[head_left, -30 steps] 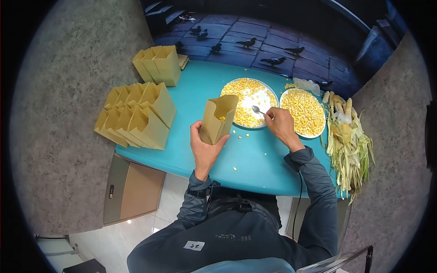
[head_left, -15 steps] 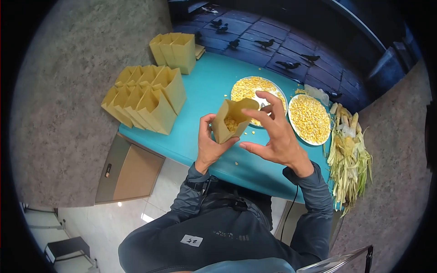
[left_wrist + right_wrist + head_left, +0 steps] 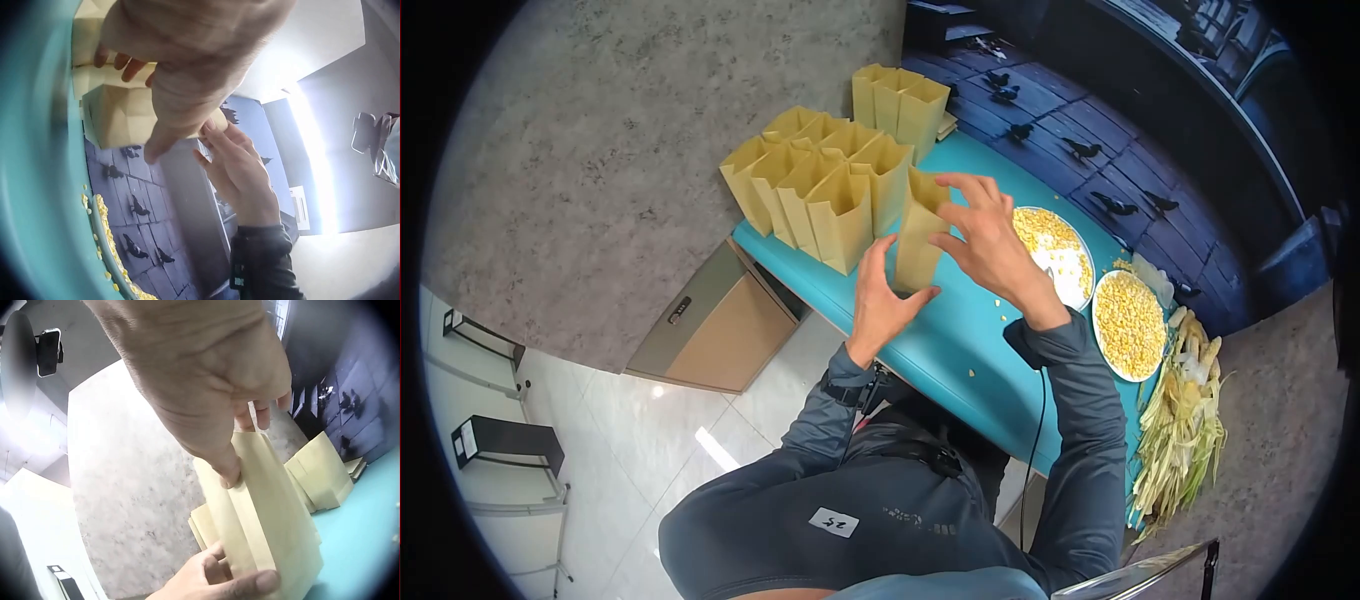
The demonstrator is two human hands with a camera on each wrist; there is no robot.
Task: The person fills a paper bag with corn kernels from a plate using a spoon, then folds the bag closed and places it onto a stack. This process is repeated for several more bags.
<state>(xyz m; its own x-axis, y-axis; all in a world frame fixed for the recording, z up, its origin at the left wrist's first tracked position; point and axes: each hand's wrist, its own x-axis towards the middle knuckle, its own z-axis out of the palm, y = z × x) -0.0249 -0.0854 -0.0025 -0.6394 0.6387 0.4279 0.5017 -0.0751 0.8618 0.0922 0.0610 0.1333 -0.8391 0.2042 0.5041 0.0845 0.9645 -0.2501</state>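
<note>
A tan paper bag (image 3: 916,235) stands upright between both hands at the near right end of the bag rows, low over the teal table. My left hand (image 3: 884,308) holds its lower part, with the thumb across the front and the fingers along the left side. From the right, my right hand (image 3: 992,240) pinches the top rim; in the right wrist view its thumb presses the bag's upper side (image 3: 256,506). The bag's inside is mostly hidden by the right hand. Close on the left stand several similar open paper bags (image 3: 840,215) in two rows.
More open paper bags (image 3: 918,115) stand at the back. To the right are two white plates of corn kernels, the nearer-left plate (image 3: 1068,285) partly bare and the other plate (image 3: 1096,312) full. Corn cobs with husks (image 3: 1180,430) lie at the right edge. Loose kernels dot the teal table (image 3: 960,330).
My right hand has let go of the spoon over the plate and moved to the bag's rim. Both hands and the bag have shifted left, beside the bag rows. The head view has turned left.
</note>
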